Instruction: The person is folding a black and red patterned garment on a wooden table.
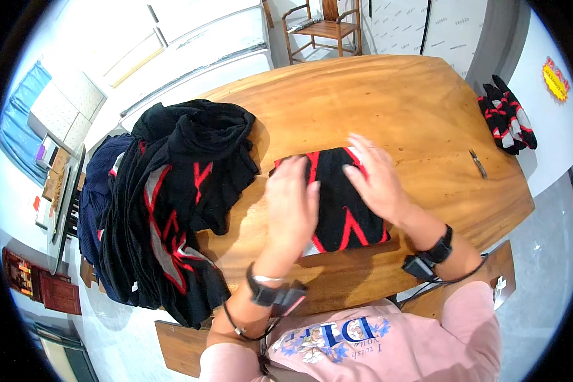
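Note:
A folded black knitted garment point(336, 200) with red zigzag bands and pale grey patches lies flat in front of me, near the front of the wooden table point(439, 133). My left hand point(293, 200) is over its left side, thumb held away from the fingers. Over the upper right part is my right hand point(375, 179), also spread, with nothing gripped. Both hands are slightly blurred, and whether they press on the cloth is hard to tell. On my left, a large heap of loose black knitwear point(191, 138) with the same red and grey pattern spills over the table's edge.
A navy ribbed knit point(98, 191) hangs beside the heap. Small thread snips point(478, 164) lie towards the right edge. At the far right edge rests a bundle of black, red and grey knit pieces point(508, 114). Beyond the table stands a wooden armchair point(324, 28).

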### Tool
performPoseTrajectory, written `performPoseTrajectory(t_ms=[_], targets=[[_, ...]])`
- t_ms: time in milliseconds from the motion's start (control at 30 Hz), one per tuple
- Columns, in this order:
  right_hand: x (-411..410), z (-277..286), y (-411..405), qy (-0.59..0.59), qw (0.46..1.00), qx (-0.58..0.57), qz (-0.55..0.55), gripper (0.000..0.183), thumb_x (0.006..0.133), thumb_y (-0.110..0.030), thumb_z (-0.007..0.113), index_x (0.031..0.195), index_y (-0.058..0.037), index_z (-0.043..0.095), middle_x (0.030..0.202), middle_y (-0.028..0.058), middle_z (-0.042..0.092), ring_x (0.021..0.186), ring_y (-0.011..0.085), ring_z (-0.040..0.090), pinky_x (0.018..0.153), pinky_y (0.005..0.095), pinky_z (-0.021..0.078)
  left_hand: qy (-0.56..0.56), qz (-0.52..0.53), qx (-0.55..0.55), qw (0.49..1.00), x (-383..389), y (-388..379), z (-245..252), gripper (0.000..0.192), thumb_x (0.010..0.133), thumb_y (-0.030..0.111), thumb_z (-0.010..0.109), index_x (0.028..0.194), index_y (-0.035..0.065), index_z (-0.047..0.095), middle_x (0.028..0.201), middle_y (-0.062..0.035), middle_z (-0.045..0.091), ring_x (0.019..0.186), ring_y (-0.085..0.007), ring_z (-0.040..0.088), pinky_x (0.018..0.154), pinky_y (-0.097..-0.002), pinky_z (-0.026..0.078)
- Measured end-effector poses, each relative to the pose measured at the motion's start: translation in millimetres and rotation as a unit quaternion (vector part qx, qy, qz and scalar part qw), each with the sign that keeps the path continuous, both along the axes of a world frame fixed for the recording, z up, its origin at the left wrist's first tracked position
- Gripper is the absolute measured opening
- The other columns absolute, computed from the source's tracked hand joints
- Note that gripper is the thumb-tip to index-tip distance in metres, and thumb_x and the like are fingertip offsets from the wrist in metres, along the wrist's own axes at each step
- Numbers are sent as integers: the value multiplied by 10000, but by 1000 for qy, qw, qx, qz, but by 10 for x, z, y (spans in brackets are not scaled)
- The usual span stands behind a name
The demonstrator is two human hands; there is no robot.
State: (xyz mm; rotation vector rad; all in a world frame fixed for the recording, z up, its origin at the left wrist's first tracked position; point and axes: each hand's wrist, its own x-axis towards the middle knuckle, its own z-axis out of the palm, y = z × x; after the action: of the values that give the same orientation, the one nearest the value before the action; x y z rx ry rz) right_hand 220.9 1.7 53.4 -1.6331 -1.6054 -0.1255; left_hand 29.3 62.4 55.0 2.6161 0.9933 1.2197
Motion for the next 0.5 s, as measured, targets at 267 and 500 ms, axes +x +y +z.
performPoseTrajectory(t_ms=[267,500], targets=[[-181,-465,389,-88,978,-185,28,578,1000,-401,420,1365,44,471,1445,204,451,1385,343,361,1169,467,205,119,16,-77,990,192,331,-651,589,944,302,530,1405,-42,401,1472,-229,397,1386,-369,348,1146,-491,248],[-46,-538,309,-105,980,-170,-6,648,980,-480,434,1362,42,471,1442,209,454,1388,353,357,1157,486,221,102,32,-154,982,42,404,-730,565,998,341,460,1426,-20,387,1504,-225,357,1427,-355,286,1159,-488,216]])
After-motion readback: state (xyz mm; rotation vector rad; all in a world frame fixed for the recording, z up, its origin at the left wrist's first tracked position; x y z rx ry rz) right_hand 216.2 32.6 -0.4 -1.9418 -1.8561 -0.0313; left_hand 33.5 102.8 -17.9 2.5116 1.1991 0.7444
